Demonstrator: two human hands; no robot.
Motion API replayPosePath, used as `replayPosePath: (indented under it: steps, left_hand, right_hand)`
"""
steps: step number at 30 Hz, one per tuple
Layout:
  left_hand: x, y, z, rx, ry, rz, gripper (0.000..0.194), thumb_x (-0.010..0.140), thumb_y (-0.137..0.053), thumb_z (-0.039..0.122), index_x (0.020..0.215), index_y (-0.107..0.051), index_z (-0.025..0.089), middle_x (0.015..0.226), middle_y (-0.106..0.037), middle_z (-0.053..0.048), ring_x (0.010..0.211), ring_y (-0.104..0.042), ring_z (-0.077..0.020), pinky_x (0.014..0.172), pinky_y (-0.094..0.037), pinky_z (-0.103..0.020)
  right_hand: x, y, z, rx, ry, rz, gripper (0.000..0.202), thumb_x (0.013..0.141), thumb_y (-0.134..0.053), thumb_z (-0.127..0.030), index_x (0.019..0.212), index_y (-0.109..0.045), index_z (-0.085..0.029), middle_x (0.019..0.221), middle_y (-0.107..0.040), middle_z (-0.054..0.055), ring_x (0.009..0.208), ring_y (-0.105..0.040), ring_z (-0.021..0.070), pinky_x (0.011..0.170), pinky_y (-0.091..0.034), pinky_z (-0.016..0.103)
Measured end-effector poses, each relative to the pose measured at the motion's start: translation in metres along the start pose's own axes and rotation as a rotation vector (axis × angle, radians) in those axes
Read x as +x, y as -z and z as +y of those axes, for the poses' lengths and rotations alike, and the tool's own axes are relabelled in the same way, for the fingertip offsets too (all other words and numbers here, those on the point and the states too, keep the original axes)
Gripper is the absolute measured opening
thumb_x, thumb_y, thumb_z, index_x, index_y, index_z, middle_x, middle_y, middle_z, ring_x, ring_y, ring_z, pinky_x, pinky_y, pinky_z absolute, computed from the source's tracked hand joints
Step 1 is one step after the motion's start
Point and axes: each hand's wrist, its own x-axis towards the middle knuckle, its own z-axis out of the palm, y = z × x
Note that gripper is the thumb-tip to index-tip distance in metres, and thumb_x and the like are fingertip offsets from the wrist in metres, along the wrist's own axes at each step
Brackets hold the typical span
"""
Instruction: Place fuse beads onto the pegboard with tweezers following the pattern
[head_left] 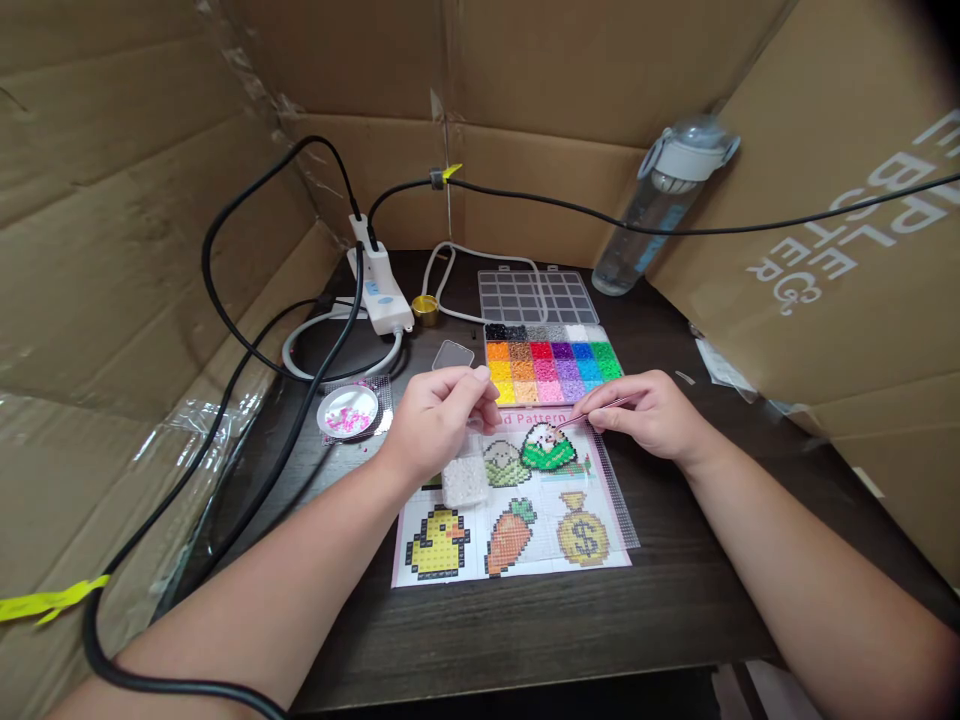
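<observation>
Thumb and fingers of the right hand pinch the tweezers, tips directed at the bead figure. Left hand: fingers curled, above the clear box of white beads; any grip cannot be determined. The bead figure, white over green with a dark outline, lies between the hands, nearer the right, over the pattern sheet. Beyond both hands, the bead tray lies with its lid folded back. Left of the left hand: white dish with pink and white beads.

Over the white paper pattern sheet lies the domed green-and-white bead piece; behind, the clear rectangular plastic bead box; left, the round white dish
</observation>
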Motion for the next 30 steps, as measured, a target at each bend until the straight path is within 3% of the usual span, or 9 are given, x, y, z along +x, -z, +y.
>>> replayPosePath:
  steps: [30]
  left_hand:
    - [-0.0002, -0.0003, 0.0006, -0.007, 0.008, -0.013, 0.033, 0.089, -0.057, 0.038, 0.069, -0.063, 0.013, 0.062, -0.064, -0.003, 0.055, -0.061, -0.0109, 0.055, -0.052, -0.021]
  right_hand:
    - [-0.0003, -0.0013, 0.0011, 0.0, 0.035, 0.034, 0.008, 0.076, -0.075, -0.025, 0.082, -0.079, -0.02, 0.082, -0.077, 0.007, 0.063, -0.069, 0.0143, 0.059, -0.056, 0.025]
